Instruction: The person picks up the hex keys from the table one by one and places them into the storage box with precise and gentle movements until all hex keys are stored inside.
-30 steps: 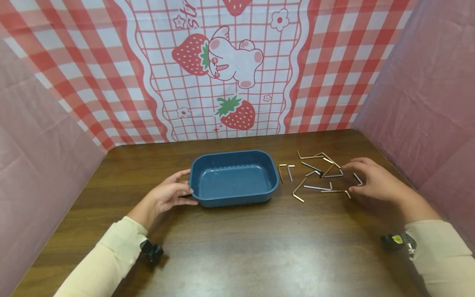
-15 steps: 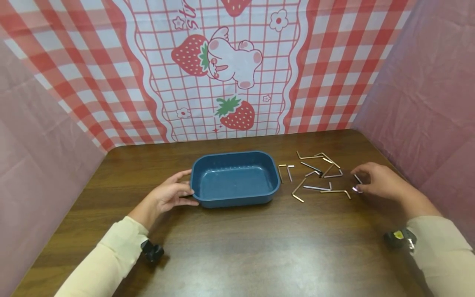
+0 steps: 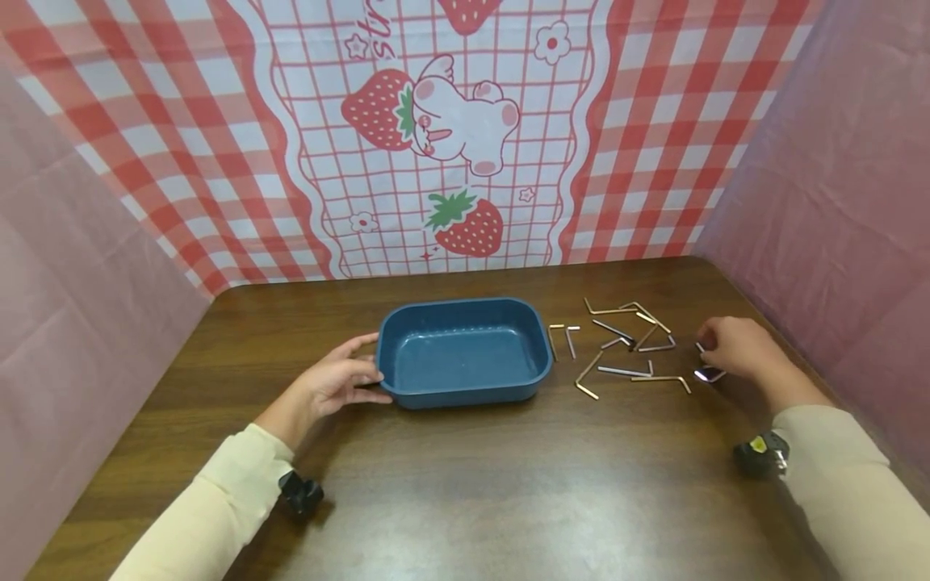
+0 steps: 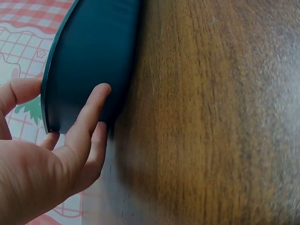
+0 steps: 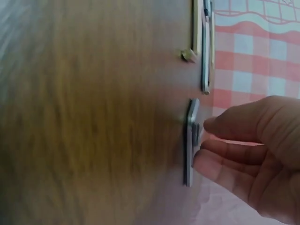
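Note:
A blue rectangular plastic bin stands on the wooden table. My left hand holds its left end, with fingers on the end wall and one reaching behind the rim; the left wrist view shows a finger along the outer wall. My right hand is low at the far right of the hex keys. Its bent thumb and fingers are at a silver hex key, which lies on the table. In the right wrist view this hex key is beside the fingertips; whether they pinch it is unclear.
Several more L-shaped hex keys, gold, silver and dark, lie spread right of the bin, such as a gold one and a silver one. A checked strawberry cloth hangs behind the table, with pink cloth at the sides.
My right hand has drawn slightly right and its fingers have come closer together at the silver hex key, which shows more now. My left hand stays on the bin.

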The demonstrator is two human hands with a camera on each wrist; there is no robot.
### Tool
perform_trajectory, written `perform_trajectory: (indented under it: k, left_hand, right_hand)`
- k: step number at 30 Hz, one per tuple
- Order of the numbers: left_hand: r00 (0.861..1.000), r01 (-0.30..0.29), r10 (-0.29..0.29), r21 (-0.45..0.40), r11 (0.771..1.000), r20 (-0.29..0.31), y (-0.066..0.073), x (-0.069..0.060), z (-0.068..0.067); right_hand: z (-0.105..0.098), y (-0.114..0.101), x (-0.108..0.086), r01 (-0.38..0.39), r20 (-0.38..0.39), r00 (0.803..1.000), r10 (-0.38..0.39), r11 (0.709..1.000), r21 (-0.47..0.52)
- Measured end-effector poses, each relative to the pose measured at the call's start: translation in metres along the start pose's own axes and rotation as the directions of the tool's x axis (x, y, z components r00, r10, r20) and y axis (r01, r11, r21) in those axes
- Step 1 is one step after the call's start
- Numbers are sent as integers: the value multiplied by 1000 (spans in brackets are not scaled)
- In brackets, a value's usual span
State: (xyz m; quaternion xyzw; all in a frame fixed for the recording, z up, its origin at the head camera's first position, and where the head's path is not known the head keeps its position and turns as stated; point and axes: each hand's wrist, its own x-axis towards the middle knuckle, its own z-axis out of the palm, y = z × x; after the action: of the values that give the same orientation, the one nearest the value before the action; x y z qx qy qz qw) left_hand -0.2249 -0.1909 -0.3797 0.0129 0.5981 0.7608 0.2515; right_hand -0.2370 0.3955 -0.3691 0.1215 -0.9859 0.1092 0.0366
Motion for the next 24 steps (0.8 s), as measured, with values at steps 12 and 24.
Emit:
perform_trajectory:
  k: [12, 24]
  left_hand:
    - [1000, -7, 7, 9, 1000, -9, 0, 0, 1]
    - [1000, -11, 11, 6, 1000, -22, -1, 0, 1]
  right_hand:
    - [4, -7, 10, -57, 32, 998, 59, 997, -60]
    - [2, -11, 16, -48, 72, 996, 53, 997, -67]
